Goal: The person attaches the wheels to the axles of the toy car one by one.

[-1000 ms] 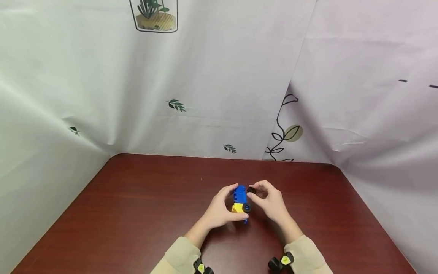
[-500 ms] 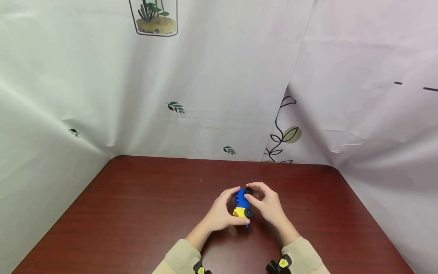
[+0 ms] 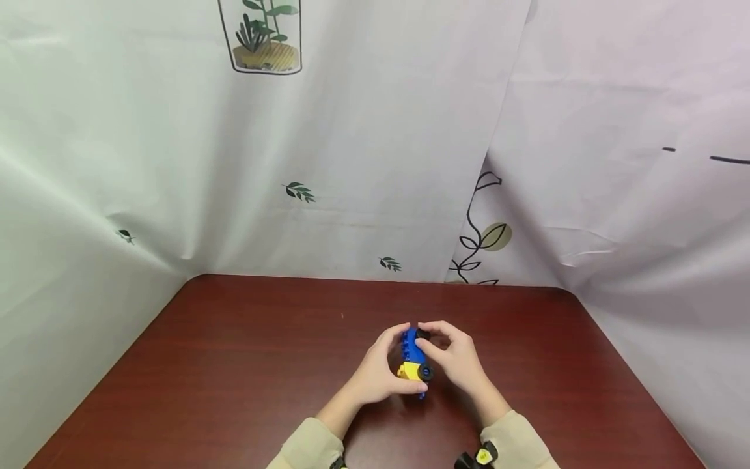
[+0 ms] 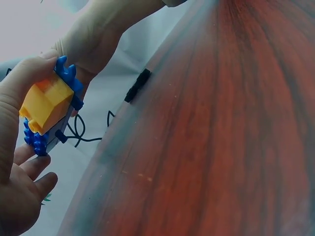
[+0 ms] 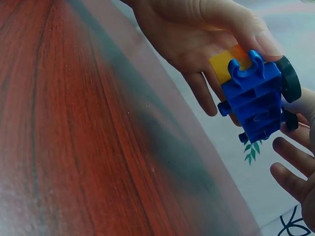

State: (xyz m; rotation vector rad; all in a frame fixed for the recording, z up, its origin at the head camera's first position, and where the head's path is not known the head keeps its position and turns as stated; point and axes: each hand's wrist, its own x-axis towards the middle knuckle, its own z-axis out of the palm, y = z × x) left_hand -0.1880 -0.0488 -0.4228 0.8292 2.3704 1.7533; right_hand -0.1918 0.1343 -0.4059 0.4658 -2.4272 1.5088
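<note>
A small toy car with a blue body and a yellow block at its near end is held above the table. My left hand grips it lengthwise, thumb at the yellow end and fingers at the far blue end. One black wheel sits on the near right side. At the far right corner my right hand pinches a second black wheel against the blue body. The ribbed blue underside shows a hook and, on the other side, bare axle pegs.
Beneath the hands lies a dark red wooden table. White cloth printed with leaves rises along its back and sides. Black wrist cameras with yellow marks, such as the right one, sit at the sleeves.
My right hand has moved left, bringing the wheel from beside the car onto its far right corner. My left hand keeps its grip on the car. The head view has tilted up slightly.
</note>
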